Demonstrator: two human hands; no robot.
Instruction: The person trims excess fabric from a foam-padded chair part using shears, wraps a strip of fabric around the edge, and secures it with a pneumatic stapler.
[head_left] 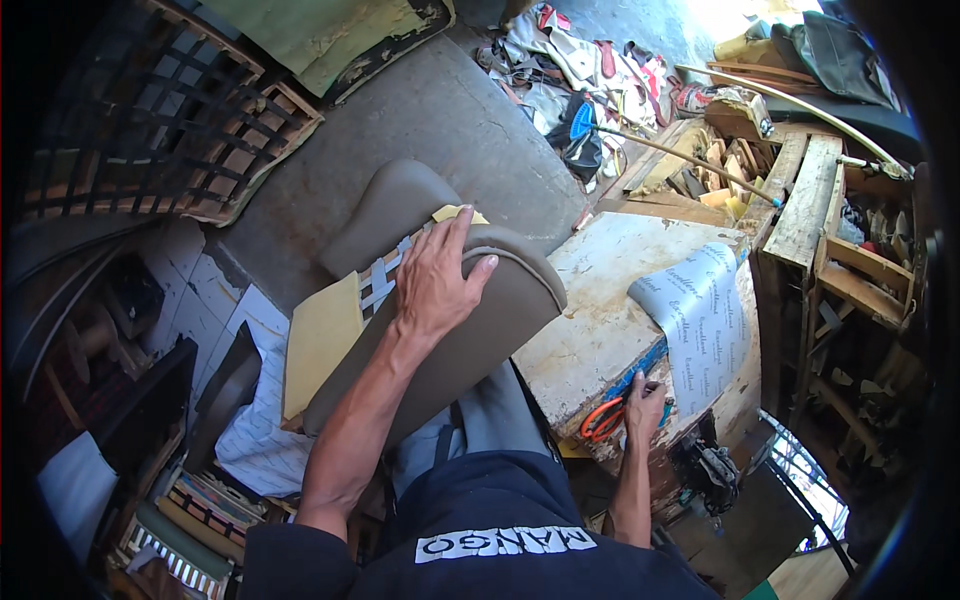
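Note:
My left hand [440,275] lies with outstretched fingers on top of a brown upholstered chair part [450,340], which leans across my lap. Yellow foam [325,335] and pale woven webbing [378,280] show on its unfinished side. My right hand [645,405] is at the edge of a worn, whitish wooden work box [580,345], its fingers bent at a blue strip [622,385] along that edge. Orange-handled scissors [602,420] sit right beside those fingers. What the fingertips grip, if anything, is hidden. Over the box drapes a printed pale sheet [695,310].
Beyond the chair part, another brown padded piece [390,205] stands on the grey floor. Fabric scraps [580,70] are heaped at the back. A long stick [690,160] slants above wood offcuts at right. Webbed wooden frames [150,120] fill the far left.

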